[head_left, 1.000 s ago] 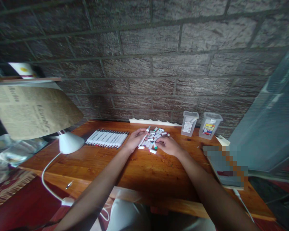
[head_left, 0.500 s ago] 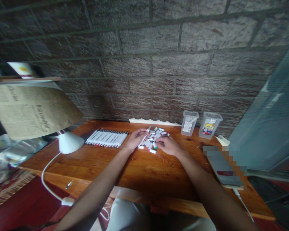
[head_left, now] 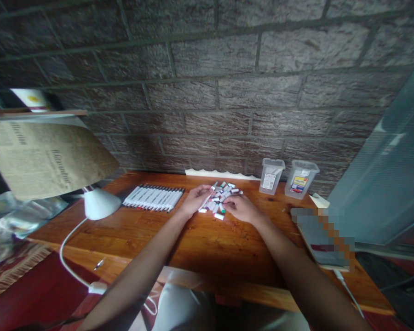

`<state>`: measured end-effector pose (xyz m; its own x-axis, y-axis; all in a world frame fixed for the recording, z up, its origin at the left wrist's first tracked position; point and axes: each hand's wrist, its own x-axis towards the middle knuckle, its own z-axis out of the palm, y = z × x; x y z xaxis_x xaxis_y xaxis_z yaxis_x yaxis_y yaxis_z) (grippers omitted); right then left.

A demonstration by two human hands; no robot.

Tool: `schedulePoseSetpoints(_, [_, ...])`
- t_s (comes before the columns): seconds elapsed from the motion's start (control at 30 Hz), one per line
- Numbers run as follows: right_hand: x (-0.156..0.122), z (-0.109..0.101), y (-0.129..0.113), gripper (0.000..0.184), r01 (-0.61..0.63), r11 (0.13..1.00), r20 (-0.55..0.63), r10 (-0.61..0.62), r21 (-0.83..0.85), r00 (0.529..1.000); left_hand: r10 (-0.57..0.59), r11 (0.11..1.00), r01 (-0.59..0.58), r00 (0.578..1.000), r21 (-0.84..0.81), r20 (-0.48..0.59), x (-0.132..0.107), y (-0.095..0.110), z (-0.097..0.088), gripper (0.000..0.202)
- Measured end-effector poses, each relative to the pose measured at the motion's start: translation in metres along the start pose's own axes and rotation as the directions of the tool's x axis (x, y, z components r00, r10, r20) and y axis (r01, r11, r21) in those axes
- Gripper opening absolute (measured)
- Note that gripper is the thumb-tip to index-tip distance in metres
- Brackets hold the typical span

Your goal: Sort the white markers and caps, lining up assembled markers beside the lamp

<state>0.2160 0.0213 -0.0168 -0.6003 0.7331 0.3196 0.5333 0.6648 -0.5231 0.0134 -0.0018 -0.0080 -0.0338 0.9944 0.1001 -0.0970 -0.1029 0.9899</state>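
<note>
My left hand (head_left: 194,200) is closed around a white marker (head_left: 207,198), whose pale grey tip points up and away from me. In front of both hands lies a loose pile of white marker caps (head_left: 224,195) with coloured ends, green, red and dark among them. My right hand (head_left: 240,207) rests at the pile's right side, fingers curled in and pressed together by the caps; what they pinch, if anything, is hidden. To the left, a neat row of white markers (head_left: 154,198) lies side by side on the wooden table (head_left: 207,248).
A lamp with a newsprint shade (head_left: 51,158) and white base (head_left: 101,204) stands at the left. Two clear plastic containers (head_left: 272,177) stand at the back right by the brick wall. A tablet-like device (head_left: 317,239), partly blurred out, lies at the right with a cable.
The marker in my left hand has tilted very slightly, its tip a little lower. My right hand stays by the caps, almost unmoved.
</note>
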Motion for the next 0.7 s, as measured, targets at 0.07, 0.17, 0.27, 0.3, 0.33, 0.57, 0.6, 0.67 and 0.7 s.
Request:
schedulePoseSetpoints(0.07, [-0.0001, -0.0002, -0.0001, 0.018, 0.002, 1.0, 0.002, -0.002, 0.008, 1.0, 0.006, 1.0, -0.006, 1.0, 0.008, 0.004, 0.0005, -0.0003, -0.0001, 0.046])
schedulePoseSetpoints(0.17, [-0.0002, -0.0001, 0.0, 0.018, 0.003, 1.0, 0.005, -0.003, 0.016, 1.0, 0.012, 0.999, -0.013, 1.0, 0.029, 0.014, 0.0017, -0.0018, -0.001, 0.045])
schedulePoseSetpoints(0.27, [0.0, 0.0002, 0.0002, 0.018, 0.001, 1.0, 0.003, -0.001, 0.017, 1.0, 0.014, 0.999, -0.015, 1.0, 0.035, 0.022, 0.0032, -0.0044, -0.0021, 0.047])
schedulePoseSetpoints(0.3, [0.0001, 0.0003, 0.0002, 0.018, 0.002, 1.0, 0.003, -0.002, 0.018, 1.0, 0.011, 0.999, -0.012, 1.0, 0.036, 0.023, 0.0036, -0.0051, -0.0024, 0.048])
schedulePoseSetpoints(0.33, [0.0003, 0.0005, 0.0002, 0.018, 0.003, 1.0, 0.003, -0.003, 0.019, 1.0, 0.007, 0.999, -0.008, 1.0, 0.039, 0.024, 0.0039, -0.0055, -0.0025, 0.048])
schedulePoseSetpoints(0.57, [0.0008, 0.0006, 0.0004, 0.018, 0.0, 1.0, 0.005, 0.0, 0.013, 1.0, 0.025, 0.996, -0.028, 0.999, 0.082, 0.035, 0.0042, -0.0057, -0.0018, 0.046])
schedulePoseSetpoints(0.6, [0.0007, 0.0004, 0.0004, 0.017, 0.0, 1.0, 0.005, 0.0, 0.007, 1.0, 0.028, 0.996, -0.032, 0.999, 0.088, 0.04, 0.0041, -0.0059, -0.0019, 0.046])
schedulePoseSetpoints(0.67, [0.0006, -0.0001, 0.0001, 0.017, 0.001, 1.0, 0.005, -0.001, 0.0, 1.0, 0.035, 0.995, -0.039, 0.998, 0.093, 0.045, 0.004, -0.0064, -0.0021, 0.046])
schedulePoseSetpoints(0.7, [0.0005, -0.0003, 0.0, 0.017, 0.001, 1.0, 0.005, -0.001, 0.0, 1.0, 0.038, 0.995, -0.042, 0.998, 0.092, 0.044, 0.0039, -0.0066, -0.0021, 0.046])
